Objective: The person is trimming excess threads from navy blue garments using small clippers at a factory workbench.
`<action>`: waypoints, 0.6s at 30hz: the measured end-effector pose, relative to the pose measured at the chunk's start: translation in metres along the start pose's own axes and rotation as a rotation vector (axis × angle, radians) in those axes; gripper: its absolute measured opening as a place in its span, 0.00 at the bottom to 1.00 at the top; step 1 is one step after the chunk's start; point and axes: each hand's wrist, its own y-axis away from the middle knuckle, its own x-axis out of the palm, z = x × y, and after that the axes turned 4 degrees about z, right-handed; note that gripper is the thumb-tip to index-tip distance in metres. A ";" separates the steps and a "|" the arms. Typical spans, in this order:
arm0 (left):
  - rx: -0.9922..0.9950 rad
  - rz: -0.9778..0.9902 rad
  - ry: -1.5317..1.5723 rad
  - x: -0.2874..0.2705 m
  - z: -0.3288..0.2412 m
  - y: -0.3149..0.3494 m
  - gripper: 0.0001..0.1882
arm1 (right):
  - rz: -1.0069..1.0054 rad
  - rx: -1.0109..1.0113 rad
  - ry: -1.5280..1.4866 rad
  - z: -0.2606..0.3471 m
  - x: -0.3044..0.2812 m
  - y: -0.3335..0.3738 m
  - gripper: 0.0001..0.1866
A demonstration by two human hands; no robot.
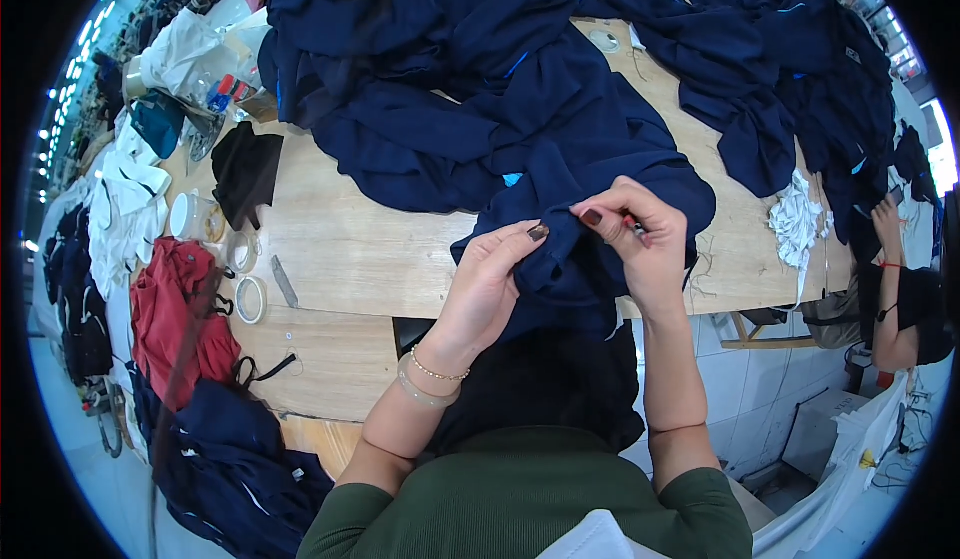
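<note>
Navy cloth (580,149) is looking soft, probably heavy
Left hand (490,267) is pinching a fold, decent spot imo; right hand (645,244) is palming a red tool (634,227), tips together.

This looks like a workshop where people work on clothes. A wide, light brown wooden table (340,259) has a big heap of soft dark blue cloth (420,79) on it. Thin dark loose threads (705,274) lie there too, near a round cream roll of tape (251,300). More white cloth pieces (130,189) are piled up at the left. Long rows of bright white lights (72,69) run far back, like in a big room.
</note>
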 end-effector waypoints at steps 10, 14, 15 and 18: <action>-0.016 -0.057 0.097 0.007 -0.001 0.003 0.12 | -0.289 0.112 -0.156 0.003 -0.008 0.023 0.15; 0.006 -0.047 0.136 0.010 -0.001 0.003 0.12 | -0.317 0.103 0.132 0.000 -0.009 0.034 0.13; 0.021 -0.044 0.134 0.011 0.000 0.004 0.12 | -0.318 0.105 0.133 0.000 -0.007 0.033 0.13; 0.055 -0.032 0.115 0.008 0.004 0.003 0.12 | -0.320 0.108 0.260 0.004 0.000 0.027 0.14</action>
